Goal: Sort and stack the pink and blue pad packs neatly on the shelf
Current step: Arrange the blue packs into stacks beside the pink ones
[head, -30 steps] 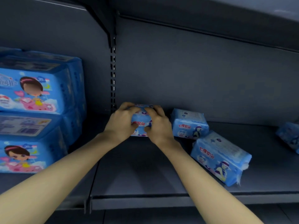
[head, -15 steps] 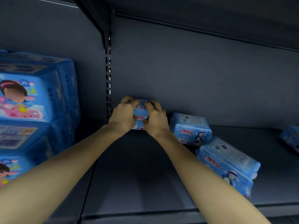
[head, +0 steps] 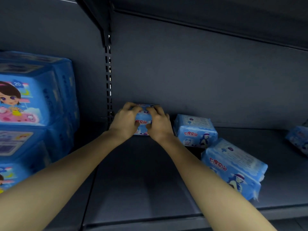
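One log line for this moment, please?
grip: left hand, right hand on blue pad pack | place: shelf rear | neighbour: second blue pack, untouched

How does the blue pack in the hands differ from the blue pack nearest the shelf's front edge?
The held pack is gripped by the left hand and right hand; the front pack lies free. The held pack sits square near the back wall; the front pack lies askew. Both have blue wrappers with red lettering.
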Demonstrator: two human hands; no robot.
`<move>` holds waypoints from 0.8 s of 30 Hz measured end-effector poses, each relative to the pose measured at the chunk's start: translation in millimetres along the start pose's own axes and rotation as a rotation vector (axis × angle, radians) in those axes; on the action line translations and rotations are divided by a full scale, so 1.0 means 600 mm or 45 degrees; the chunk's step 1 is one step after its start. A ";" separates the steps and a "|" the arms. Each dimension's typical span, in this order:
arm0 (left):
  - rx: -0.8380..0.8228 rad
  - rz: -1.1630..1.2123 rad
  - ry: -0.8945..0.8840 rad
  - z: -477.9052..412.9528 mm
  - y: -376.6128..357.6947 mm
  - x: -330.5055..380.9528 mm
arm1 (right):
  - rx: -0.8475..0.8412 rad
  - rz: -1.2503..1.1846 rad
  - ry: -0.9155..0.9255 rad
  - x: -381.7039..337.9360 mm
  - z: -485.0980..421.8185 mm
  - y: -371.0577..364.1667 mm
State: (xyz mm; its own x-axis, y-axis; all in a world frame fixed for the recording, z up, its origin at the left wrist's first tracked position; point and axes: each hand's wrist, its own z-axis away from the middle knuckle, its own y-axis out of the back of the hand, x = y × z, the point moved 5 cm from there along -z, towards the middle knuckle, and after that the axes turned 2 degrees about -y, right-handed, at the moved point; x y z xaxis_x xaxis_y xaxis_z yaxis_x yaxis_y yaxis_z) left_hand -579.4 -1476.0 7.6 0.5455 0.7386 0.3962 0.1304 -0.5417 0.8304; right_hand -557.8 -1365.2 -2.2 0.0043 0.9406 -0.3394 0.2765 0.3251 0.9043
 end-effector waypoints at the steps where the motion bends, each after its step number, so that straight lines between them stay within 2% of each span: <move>1: 0.005 0.004 -0.006 0.001 -0.001 -0.001 | -0.002 0.004 -0.003 0.000 0.000 -0.002; 9: -0.028 0.045 0.010 0.008 0.000 0.001 | -0.026 0.039 -0.044 -0.004 0.015 -0.001; 13: -0.155 -0.287 0.022 0.013 0.015 0.013 | -0.032 0.061 -0.119 -0.011 0.032 0.021; 16: -0.148 -0.428 -0.069 0.029 0.021 0.043 | -0.036 0.054 -0.124 -0.027 0.048 0.049; 24: -0.098 -0.029 -0.240 0.078 0.043 0.123 | 0.060 0.060 -0.124 -0.054 0.120 0.134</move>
State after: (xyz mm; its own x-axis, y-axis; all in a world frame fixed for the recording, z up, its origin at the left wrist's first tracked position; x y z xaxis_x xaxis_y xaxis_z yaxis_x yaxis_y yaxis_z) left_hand -497.2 -1454.1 40.1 0.6896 0.6580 0.3023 0.0850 -0.4882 0.8686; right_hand -466.5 -1376.4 63.0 0.1109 0.9401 -0.3222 0.3184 0.2735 0.9076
